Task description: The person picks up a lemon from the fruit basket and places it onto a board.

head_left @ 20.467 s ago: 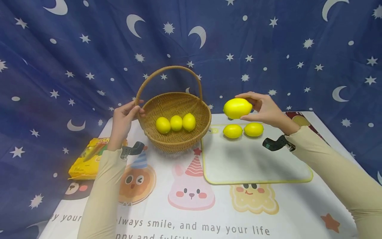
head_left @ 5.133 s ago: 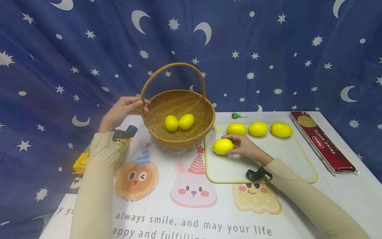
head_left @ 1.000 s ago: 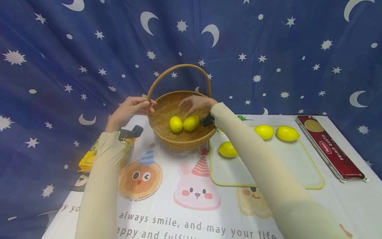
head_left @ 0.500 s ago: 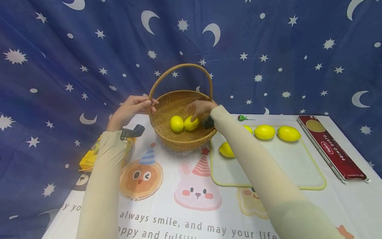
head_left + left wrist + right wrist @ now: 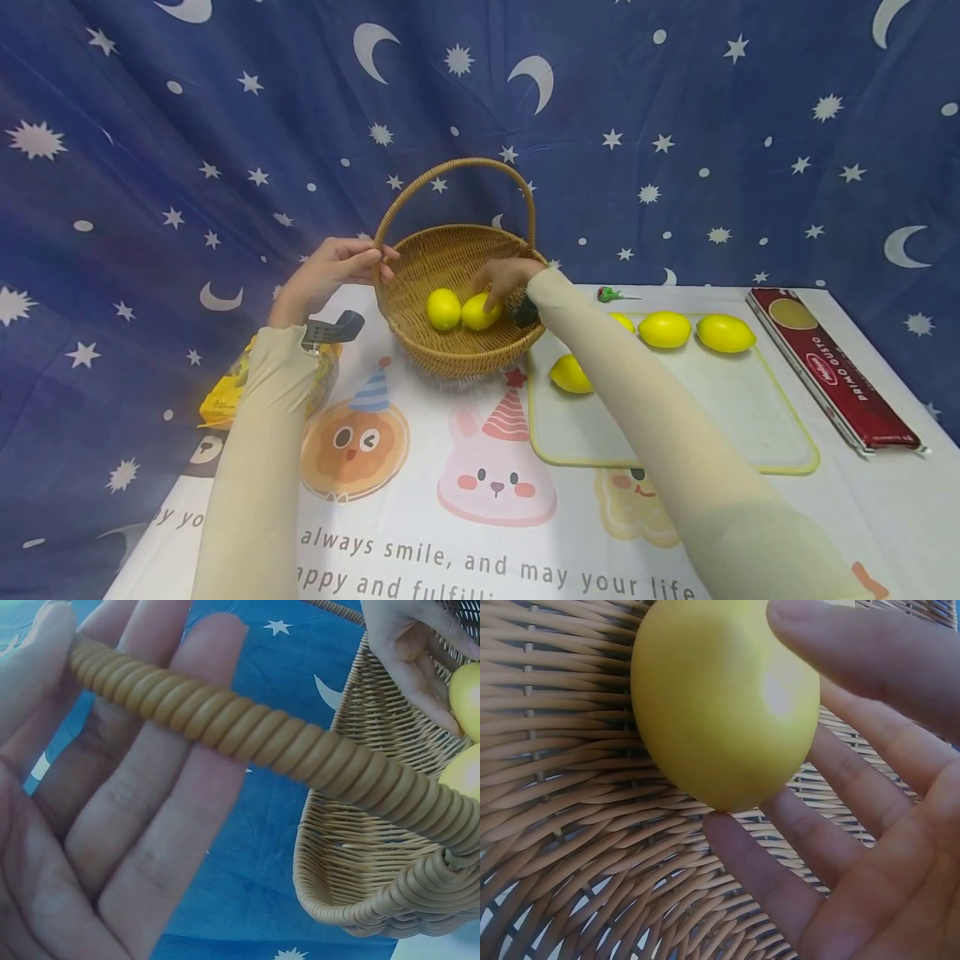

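A wicker basket (image 5: 465,354) with a tall handle (image 5: 465,162) stands at the back middle of the table. My left hand (image 5: 330,271) holds the handle's left side; in the left wrist view the thumb and fingers lie around the wrapped cane (image 5: 217,716). Inside the basket are two lemons: the left lemon (image 5: 444,309) and the right lemon (image 5: 478,313). Reaching in from the right, my right hand (image 5: 506,275) has its thumb on the right lemon, with the fingers behind and beneath it. The right wrist view shows this lemon (image 5: 720,705) close up, between thumb and fingers.
Right of the basket lies a white board (image 5: 697,417) with several lemons, such as the far-right lemon (image 5: 726,333); my sleeve partly covers some. A red package (image 5: 836,371) lies at the right, a small green-and-red item (image 5: 609,294) behind the board, a yellow bag (image 5: 232,392) at the left.
A second ago my right hand was above the lemons in the basket; it has lowered onto the right one. More lemons lie on the board than 20 seconds ago. The left hand stays on the handle.
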`<state>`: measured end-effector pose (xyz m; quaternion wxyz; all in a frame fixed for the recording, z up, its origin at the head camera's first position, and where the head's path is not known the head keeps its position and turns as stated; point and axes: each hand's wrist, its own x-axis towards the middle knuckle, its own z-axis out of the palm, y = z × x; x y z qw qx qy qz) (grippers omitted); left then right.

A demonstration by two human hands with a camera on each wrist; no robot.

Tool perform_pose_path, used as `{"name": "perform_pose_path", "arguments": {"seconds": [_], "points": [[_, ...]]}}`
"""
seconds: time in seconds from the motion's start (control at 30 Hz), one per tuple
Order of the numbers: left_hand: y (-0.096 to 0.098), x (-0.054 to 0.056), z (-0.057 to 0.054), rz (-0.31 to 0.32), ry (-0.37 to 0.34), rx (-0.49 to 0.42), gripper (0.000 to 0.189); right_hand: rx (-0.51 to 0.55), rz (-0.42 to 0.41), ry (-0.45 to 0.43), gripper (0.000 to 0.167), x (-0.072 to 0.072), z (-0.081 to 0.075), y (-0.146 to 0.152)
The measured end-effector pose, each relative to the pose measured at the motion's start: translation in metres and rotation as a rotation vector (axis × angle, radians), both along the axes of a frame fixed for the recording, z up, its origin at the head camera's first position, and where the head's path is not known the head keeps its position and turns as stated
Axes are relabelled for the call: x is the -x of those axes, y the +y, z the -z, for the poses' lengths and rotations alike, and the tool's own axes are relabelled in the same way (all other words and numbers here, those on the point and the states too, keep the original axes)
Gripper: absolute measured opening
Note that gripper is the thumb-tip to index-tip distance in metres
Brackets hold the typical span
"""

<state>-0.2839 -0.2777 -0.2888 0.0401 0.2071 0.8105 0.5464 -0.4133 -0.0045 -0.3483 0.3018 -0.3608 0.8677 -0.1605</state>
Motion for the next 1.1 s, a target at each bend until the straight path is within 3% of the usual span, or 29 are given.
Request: {"name": "perform_pose_path", "arguments": {"seconds": [0.27,0.5,0.77,0.97,1.1], "points": [[0.0018,0.0003,-0.0018,0.005,-0.003,0.003,0.029,-0.058,-0.078,-0.053,0.053,0.0015,0.003,0.001],[0.0043,-0.0013,-0.0037,-0.018,-0.004,0.033,0.032,-0.117,-0.177,-0.023,0.059,0.0005,0.0052,0.0025],[0.0043,-0.0012,-0.0034,-0.01,0.003,0.028,0.031,-0.112,-0.075,-0.145,0.066,-0.0037,0.002,0.0037],[0.0034,-0.0008,-0.0027,0.001,0.007,0.016,0.031,-0.123,-0.038,-0.112,0.066,-0.0033,0.0027,0.0032],[0.0025,-0.001,-0.002,-0.011,0.007,0.015,0.03,-0.093,-0.076,-0.08,0.064,-0.0021,0.0013,0.0023]]}}
